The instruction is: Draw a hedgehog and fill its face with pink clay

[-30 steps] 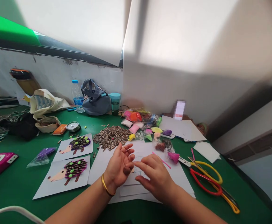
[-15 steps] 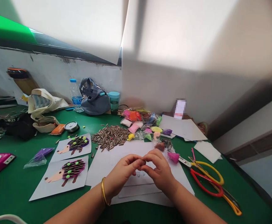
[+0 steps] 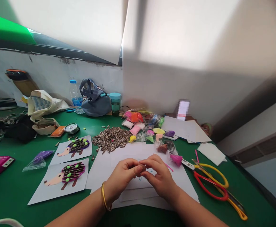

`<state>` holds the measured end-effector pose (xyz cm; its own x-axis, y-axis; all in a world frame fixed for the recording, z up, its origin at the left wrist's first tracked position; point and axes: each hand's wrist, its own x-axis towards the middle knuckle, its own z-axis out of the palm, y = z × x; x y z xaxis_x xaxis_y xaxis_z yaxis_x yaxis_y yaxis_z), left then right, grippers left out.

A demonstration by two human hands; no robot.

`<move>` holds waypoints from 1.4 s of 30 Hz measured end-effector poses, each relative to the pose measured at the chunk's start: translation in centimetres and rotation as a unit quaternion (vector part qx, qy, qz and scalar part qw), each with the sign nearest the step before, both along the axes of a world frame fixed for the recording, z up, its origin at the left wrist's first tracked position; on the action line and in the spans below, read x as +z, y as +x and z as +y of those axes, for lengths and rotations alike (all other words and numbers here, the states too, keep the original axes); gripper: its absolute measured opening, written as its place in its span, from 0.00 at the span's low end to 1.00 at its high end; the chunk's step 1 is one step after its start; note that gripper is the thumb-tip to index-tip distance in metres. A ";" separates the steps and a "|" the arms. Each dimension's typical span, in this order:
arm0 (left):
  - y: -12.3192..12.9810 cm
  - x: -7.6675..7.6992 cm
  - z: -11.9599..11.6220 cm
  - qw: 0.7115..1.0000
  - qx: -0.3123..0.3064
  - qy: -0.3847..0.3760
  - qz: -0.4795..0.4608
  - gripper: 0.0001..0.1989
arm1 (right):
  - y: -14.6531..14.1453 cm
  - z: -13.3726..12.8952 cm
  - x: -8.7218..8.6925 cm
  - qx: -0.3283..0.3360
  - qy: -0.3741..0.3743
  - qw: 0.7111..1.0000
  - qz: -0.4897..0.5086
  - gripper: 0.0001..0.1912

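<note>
Over the white paper [image 3: 109, 176], my left hand [image 3: 126, 173] and my right hand [image 3: 160, 176] meet at the fingertips. Both are closed in a pinch, and whatever lies between the fingers is too small and too hidden to name. Blue drawn lines show on the sheet beneath them. Just right of my right hand, a thin pink strip [image 3: 168, 166] lies on the paper. A lump of magenta clay [image 3: 176, 160] rests beyond it, touching the blade end of the scissors. Behind my hands sits a heap of striped sunflower seeds [image 3: 111, 138].
Two hedgehog pictures [image 3: 65, 176] lie to the left on the green table [image 3: 7, 192]. Red-and-yellow-handled scissors [image 3: 211, 186] stand out on the right. Bags of coloured clay [image 3: 138, 121], a blue-grey bag [image 3: 96, 104], a teal-lidded cup [image 3: 115, 104] and a water bottle [image 3: 75, 99] line the back.
My right hand has shifted slightly down, and the pink strip beside it now shows. The fingertips stay together, with small finger movements. The view has moved slightly.
</note>
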<state>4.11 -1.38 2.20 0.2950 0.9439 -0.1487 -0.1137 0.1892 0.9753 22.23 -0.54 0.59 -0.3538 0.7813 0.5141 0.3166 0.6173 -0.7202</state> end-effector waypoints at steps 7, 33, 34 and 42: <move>0.1 0.0 0.2 0.999 0.005 0.035 -0.001 0.15 | 0.2 0.1 -0.4 -0.004 -0.011 0.999 0.030 0.12; -0.1 0.0 0.0 0.968 0.090 0.214 0.090 0.09 | -0.6 -0.7 1.3 0.004 -0.048 0.999 -0.022 0.04; -0.1 0.1 0.1 0.973 0.087 0.204 0.070 0.09 | -0.6 -0.8 1.3 0.010 -0.059 0.998 -0.010 0.07; -0.1 -0.7 0.0 0.967 0.088 0.223 0.082 0.10 | -0.6 -0.5 0.8 -0.004 -0.103 0.994 0.023 0.06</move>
